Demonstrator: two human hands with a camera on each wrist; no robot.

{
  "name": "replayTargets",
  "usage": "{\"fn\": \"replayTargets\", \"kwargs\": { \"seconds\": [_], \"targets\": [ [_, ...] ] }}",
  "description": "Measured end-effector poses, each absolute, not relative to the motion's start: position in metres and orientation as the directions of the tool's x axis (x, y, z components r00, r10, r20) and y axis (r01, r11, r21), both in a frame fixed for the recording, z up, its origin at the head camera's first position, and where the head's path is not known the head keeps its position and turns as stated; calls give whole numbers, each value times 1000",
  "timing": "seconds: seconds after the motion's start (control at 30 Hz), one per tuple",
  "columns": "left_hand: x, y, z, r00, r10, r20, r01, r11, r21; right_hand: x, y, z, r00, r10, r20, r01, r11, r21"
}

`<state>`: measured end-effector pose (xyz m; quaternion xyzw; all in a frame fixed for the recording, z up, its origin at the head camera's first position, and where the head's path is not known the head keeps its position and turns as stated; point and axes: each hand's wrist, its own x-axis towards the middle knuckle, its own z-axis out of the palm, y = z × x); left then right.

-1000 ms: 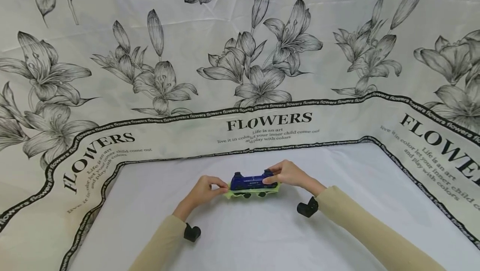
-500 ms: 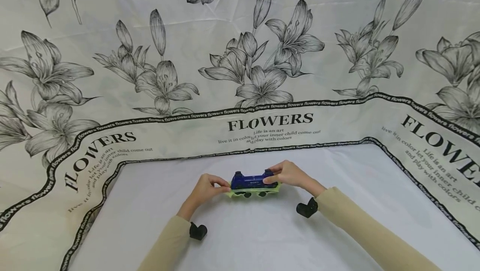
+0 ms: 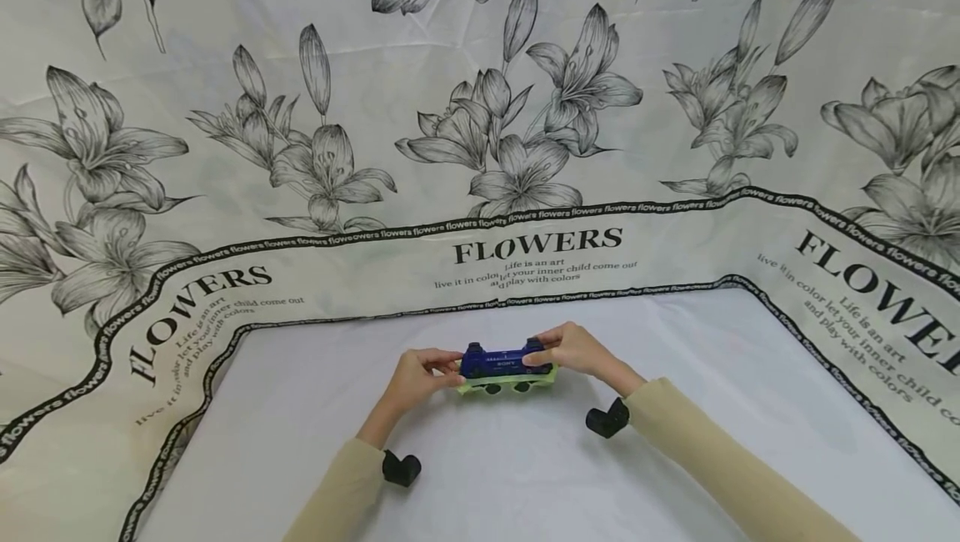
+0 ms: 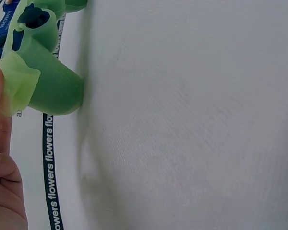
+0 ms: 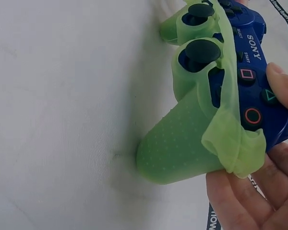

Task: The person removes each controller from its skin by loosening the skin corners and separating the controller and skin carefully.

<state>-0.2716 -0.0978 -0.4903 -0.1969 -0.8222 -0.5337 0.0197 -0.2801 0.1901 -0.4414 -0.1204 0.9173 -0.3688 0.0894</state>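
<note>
A blue Sony game controller [image 3: 495, 363] is held at the middle of the table, partly inside a translucent green silicone cover [image 3: 510, 382]. Its grips and thumbsticks lie in the cover, while its face buttons and top side stay bare in the right wrist view. My left hand [image 3: 414, 379] pinches the left end, thumb on the cover's loose flap [image 4: 19, 81]. With my right hand [image 3: 579, 350] I hold the right end, the thumb [image 5: 284, 86] near the triangle button and the other fingers beneath. A folded-over edge of the cover [image 5: 235, 141] bunches beside the circle button.
A white cloth covers the table [image 3: 510, 475]. Behind and at both sides hangs a flower-printed curtain [image 3: 360, 267] with a black lettered border. Black wrist cameras [image 3: 401, 469] hang from both beige sleeves [image 3: 712, 450].
My left hand has shifted slightly right, and its fingers now reach over the controller's left end. The right hand keeps its hold with little movement.
</note>
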Motion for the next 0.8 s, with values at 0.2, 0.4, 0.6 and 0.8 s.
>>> {"fn": "replayTargets", "kwargs": {
  "seconds": [0.2, 0.4, 0.6, 0.8],
  "targets": [
    [-270, -98, -492, -907, 306, 291, 394, 369, 842, -280, 188, -444, -956, -281, -83, -145, 701, -698],
    [-272, -92, -489, -927, 270, 260, 357, 420, 834, -281, 186, -442, -954, -283, -100, -133, 698, -704],
    [-271, -88, -484, -940, 235, 246, 330, 449, 830, -278, 186, -442, -958, -269, -95, -129, 704, -698],
    [-267, -85, -475, -952, 212, 222, 299, 473, 829, -274, 188, -441, -962, -259, -82, -130, 702, -700]
  ]
}}
